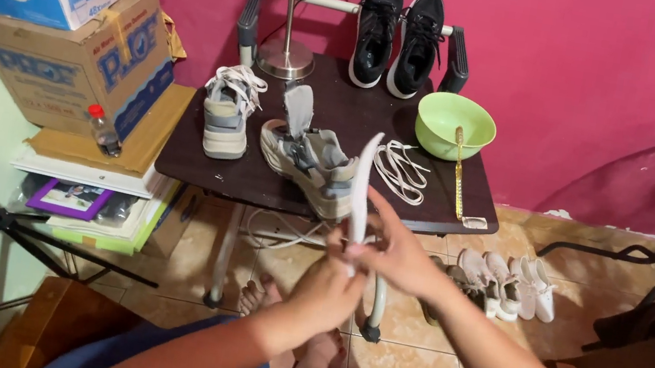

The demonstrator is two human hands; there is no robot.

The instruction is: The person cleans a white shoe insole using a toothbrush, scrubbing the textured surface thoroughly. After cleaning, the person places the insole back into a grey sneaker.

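Head view, near to far. Left hand (333, 286) and right hand (395, 256) both closed around a white insole (364, 185), held upright at centre frame, clear of any shoe. Just beyond, at 12 o'clock on the bench (356, 114), grey sneaker (309, 159) unlaced, tongue raised, loose white laces (401, 169) beside it at 1 o'clock. At 11 o'clock, second grey sneaker (227, 111), laces piled on top. Further back, green bowl (455, 125), black shoes (399, 38). Judged about midway: insole and laces out.
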